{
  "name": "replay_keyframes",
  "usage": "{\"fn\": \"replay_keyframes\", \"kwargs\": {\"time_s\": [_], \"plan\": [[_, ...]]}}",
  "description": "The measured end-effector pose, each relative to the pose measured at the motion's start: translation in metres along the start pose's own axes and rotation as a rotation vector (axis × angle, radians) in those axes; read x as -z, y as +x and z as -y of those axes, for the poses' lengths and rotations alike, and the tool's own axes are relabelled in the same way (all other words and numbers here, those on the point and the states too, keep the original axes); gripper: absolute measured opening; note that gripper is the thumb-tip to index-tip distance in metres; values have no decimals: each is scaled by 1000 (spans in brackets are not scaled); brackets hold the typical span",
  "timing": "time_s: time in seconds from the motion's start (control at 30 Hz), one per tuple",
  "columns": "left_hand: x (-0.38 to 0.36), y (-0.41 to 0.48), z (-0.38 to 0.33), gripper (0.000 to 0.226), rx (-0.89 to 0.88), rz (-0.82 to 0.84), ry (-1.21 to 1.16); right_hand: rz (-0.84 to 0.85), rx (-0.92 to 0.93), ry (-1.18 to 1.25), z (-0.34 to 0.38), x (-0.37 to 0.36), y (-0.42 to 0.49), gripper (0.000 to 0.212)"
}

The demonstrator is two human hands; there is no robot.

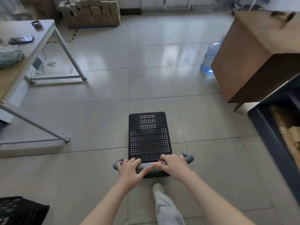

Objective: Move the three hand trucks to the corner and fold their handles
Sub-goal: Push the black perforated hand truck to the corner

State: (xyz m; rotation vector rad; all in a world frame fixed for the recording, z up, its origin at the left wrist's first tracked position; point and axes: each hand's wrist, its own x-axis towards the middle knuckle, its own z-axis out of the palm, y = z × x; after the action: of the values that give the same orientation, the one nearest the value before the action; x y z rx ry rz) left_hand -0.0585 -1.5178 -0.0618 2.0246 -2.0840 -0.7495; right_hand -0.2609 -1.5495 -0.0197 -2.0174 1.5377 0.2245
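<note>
A hand truck with a black perforated deck (149, 135) stands on the tiled floor straight ahead of me. Its grey handle bar (145, 166) is upright, with curved ends on both sides. My left hand (130, 169) grips the left half of the bar, fingers curled over the top. My right hand (172, 166) grips the right half, next to a small red part on the bar. The corner of a second black perforated deck (21, 210) shows at the bottom left. A third hand truck is out of view.
A grey-framed table (53, 30) with a phone (21, 40) stands on the left. A brown wooden desk (253, 59) and a water bottle (211, 57) are on the right, with a dark shelf (272, 135) nearer. Stacked cardboard boxes (94, 12) line the far wall. My foot (159, 189) is behind the truck.
</note>
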Motion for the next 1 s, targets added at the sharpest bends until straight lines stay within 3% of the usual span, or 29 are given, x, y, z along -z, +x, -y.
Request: {"fn": "replay_keyframes", "kwargs": {"time_s": [0.37,0.47,0.6,0.83,0.93,1.0], "plan": [[69,212,26,68,-4,4,-20,-8,-8,20,-6,101,192,59],[88,269,36,83,-9,-21,-34,-10,-21,33,-3,132,243,57],[117,348,47,67,-43,-19,-30,-23,-33,40,-1,173,314,58],[164,488,61,64,-90,72,27,-45,-94,102,-3,242,433,63],[184,547,70,80,-99,105,50,-65,-120,117,2,270,478,52],[197,590,77,77,-114,107,53,-69,-146,135,4,292,514,44]]}}
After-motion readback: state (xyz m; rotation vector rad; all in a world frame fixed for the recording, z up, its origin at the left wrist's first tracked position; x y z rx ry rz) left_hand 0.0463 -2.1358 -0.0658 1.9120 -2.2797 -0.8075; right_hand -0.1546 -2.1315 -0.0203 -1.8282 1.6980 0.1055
